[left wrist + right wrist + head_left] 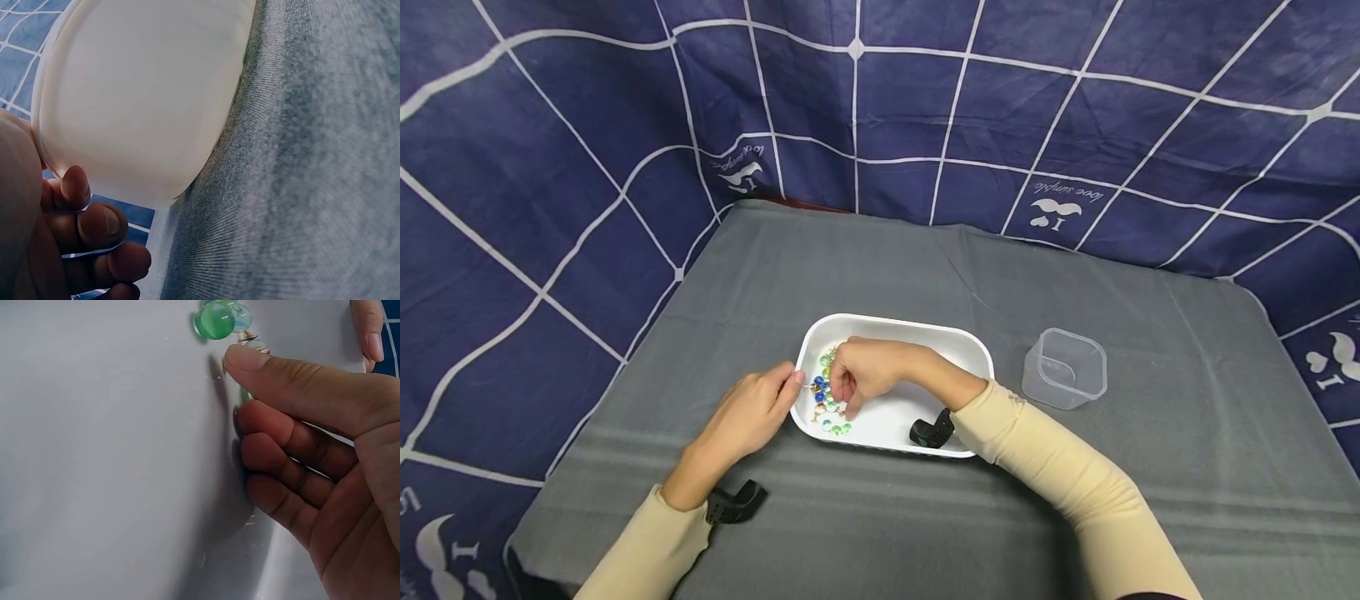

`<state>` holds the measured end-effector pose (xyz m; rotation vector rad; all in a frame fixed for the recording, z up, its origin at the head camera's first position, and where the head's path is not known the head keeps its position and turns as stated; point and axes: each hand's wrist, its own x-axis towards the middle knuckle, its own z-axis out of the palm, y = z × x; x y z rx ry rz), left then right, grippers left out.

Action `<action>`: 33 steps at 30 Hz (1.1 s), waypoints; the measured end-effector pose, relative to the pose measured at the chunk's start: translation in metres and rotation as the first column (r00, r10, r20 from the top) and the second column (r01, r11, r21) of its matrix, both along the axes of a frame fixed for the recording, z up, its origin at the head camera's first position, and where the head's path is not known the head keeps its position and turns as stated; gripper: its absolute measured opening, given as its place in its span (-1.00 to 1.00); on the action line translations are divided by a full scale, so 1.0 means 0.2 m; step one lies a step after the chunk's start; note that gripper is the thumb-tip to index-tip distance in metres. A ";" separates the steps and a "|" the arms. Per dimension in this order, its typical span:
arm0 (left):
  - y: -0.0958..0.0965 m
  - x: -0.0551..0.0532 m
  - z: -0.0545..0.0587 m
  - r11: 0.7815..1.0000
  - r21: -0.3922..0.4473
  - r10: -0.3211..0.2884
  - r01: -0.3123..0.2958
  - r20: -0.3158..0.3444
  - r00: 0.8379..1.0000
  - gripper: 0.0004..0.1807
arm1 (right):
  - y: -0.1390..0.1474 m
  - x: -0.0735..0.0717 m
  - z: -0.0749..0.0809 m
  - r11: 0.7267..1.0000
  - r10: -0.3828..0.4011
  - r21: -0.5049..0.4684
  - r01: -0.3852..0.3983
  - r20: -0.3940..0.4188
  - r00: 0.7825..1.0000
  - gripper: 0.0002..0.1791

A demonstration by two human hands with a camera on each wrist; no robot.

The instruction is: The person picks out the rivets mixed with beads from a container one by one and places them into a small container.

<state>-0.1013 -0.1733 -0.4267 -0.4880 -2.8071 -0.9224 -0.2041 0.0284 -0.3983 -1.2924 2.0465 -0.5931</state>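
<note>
Centre of frame, likely picking step: right hand [868, 367], fingers curled, works among glass marbles [819, 397] at white tray's [887, 421] left end, pinch on any cannot be told, left hand [756, 408] clamped on its rim; next move seemingly calls for securing one by fingertips.

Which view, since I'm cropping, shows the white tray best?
The head view: it frames the white tray end to end. The other views are partial: left wrist, its outside; right wrist, its inside.
</note>
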 end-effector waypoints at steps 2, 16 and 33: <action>0.00 0.00 0.00 1.000 0.002 -0.006 0.006 -0.008 1.000 -0.69 | 0.00 0.00 0.00 1.000 0.000 0.004 0.000 -0.005 1.000 -0.80; 0.00 0.01 0.00 1.000 0.002 -0.009 0.009 -0.031 0.999 -0.70 | -0.02 0.02 -0.02 1.000 -0.003 0.000 0.003 -0.019 1.000 -0.83; 0.01 0.00 0.00 1.000 0.017 -0.010 0.010 -0.021 1.000 -0.68 | -0.02 0.02 -0.03 1.000 -0.005 0.001 0.006 -0.059 0.998 -0.85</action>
